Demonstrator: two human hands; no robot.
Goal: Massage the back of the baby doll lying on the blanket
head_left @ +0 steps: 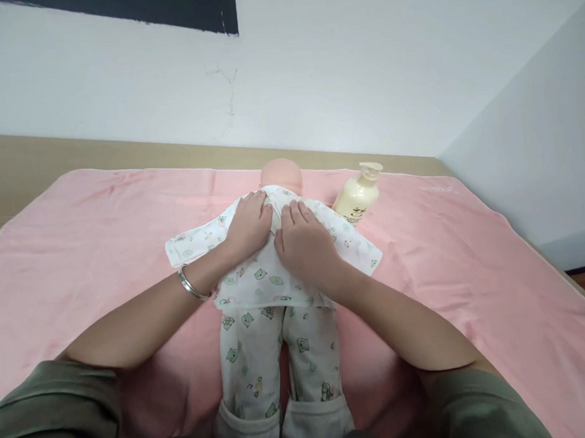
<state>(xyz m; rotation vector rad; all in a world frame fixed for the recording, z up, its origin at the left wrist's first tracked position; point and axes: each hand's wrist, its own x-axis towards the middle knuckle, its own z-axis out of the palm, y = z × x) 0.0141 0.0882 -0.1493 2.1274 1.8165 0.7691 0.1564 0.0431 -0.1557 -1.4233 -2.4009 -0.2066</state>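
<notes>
A baby doll (280,173) lies stretched out on a pink mat (99,259), its bald head toward the wall and no face showing. It is dressed in a white printed top (259,281) with the sleeves spread to both sides, and matching trousers (252,362) with cuffed ends. My left hand (249,223) rests flat on the upper left of the top, fingers extended. Beside it, my right hand (307,248) lies flat on the upper right, fingers straight and close together. Neither hand holds anything visible. A silver bracelet (193,284) circles my left wrist.
A cream pump bottle (358,194) is on the mat just past the doll's right-hand sleeve, slightly tilted in view. Behind the mat runs a tan surface edge (117,151) along a white wall (337,76). A dark frame (182,10) is at the upper left.
</notes>
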